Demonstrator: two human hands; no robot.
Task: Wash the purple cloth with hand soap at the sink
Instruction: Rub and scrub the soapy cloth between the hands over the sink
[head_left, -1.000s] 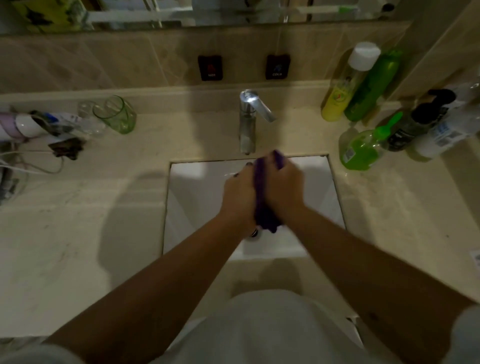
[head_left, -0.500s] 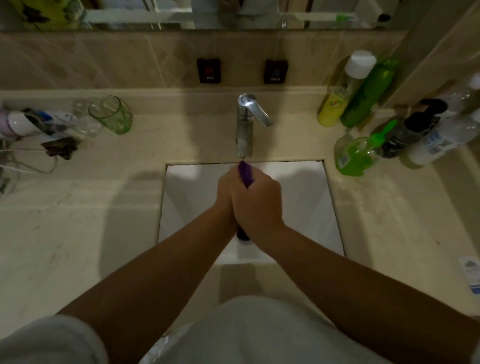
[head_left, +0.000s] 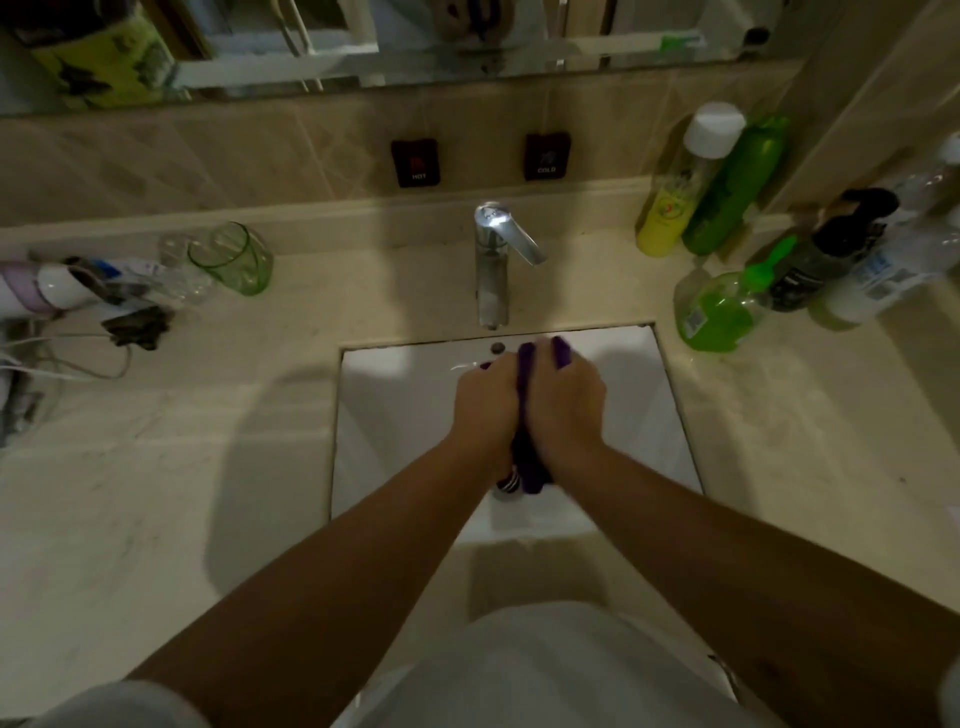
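Observation:
The purple cloth (head_left: 525, 457) is bunched up and pressed between my two hands over the white square sink (head_left: 644, 410). My left hand (head_left: 485, 402) grips it from the left and my right hand (head_left: 569, 405) from the right, knuckles up. Folds of cloth stick out above my fingers and hang below my wrists, near the drain. The chrome tap (head_left: 492, 260) stands just behind my hands. A green hand soap pump bottle (head_left: 719, 306) sits on the counter to the right of the sink.
Yellow and green bottles (head_left: 701, 187) and dark and white pump bottles (head_left: 852, 260) crowd the right rear corner. A green glass (head_left: 236, 257), a hair dryer (head_left: 47, 286) and cables lie on the left counter. Hot and cold buttons (head_left: 415, 162) sit on the back wall.
My hands have slid against each other with the cloth between them; they were stacked close together half a second ago and now sit side by side, with more cloth showing.

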